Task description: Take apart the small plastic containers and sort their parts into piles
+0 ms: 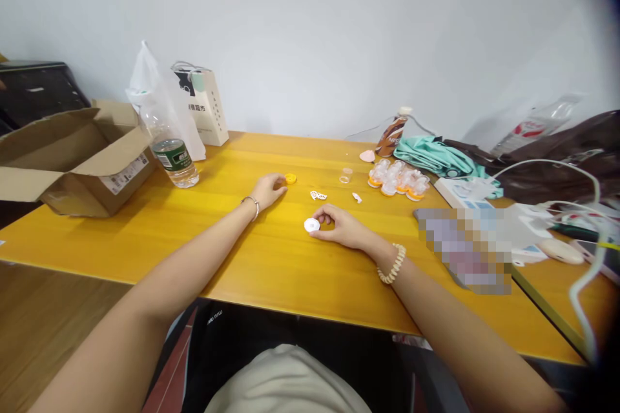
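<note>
My left hand (268, 190) rests on the yellow wooden table (203, 232), its fingertips touching a small orange round cap (290, 178). My right hand (339, 224) lies nearer the middle, fingers curled on a small white round disc (312, 225). Between and beyond the hands lie a small white cut-out piece (318, 195) and another white scrap (357, 197). A tiny clear cup (345, 175) stands farther back. A cluster of clear and orange capsule pieces (398, 179) sits to the right of it.
An open cardboard box (72, 155) sits at the left edge, with a water bottle (170, 145), a plastic bag (145, 87) and a paper bag (206, 106) beside it. At the right lie a brown drink bottle (392, 132), teal cloth (436, 156), dark bags, white cables and papers.
</note>
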Demonstrator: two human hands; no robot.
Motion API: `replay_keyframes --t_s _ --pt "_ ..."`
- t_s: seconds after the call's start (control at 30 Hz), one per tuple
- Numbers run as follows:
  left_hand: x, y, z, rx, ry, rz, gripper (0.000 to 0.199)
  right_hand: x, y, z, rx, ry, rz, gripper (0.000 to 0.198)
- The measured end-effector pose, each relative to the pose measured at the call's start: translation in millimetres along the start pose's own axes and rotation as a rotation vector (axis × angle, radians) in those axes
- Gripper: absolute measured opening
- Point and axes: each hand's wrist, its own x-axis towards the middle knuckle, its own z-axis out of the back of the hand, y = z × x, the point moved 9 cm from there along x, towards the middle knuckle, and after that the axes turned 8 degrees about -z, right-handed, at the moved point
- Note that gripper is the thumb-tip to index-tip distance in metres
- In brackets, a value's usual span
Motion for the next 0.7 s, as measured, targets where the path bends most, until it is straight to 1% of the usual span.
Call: replay_keyframes --t_s 0.1,0.17,0.27,0.33,0.4,0.47,0.57,0.7 --pt "0 -8 4 0.012 -0.016 -0.047 0.021 0 0 0 0.003 0.000 0.003 0.027" --pt "-2 -17 7 0.018 -0.029 -0.082 0.020 0 -1 0 0.006 0.001 0.007 0.028" --pt "-8 -44 11 -0.009 -0.033 -0.199 0.018 0 -1 0 0.015 0.001 0.007 0.028" --pt "-16 -69 6 -0.078 0.047 -0.315 0.017 0 0 1 0.022 -0.003 0.009 0.027" --pt "-26 -92 -5 -0.176 0.197 -0.404 0.017 -1 1 2 0.028 -0.007 0.016 0.027" --pt "-36 -108 -15 -0.248 0.328 -0.451 0.017 -1 0 2 0.033 -0.007 0.019 0.028" --pt "-44 -117 -24 -0.276 0.438 -0.469 0.017 -1 0 2 0.044 0.004 0.020 0.029" --pt "-43 -112 -30 -0.231 0.471 -0.441 0.016 -1 0 2 0.057 0.004 0.010 0.027"
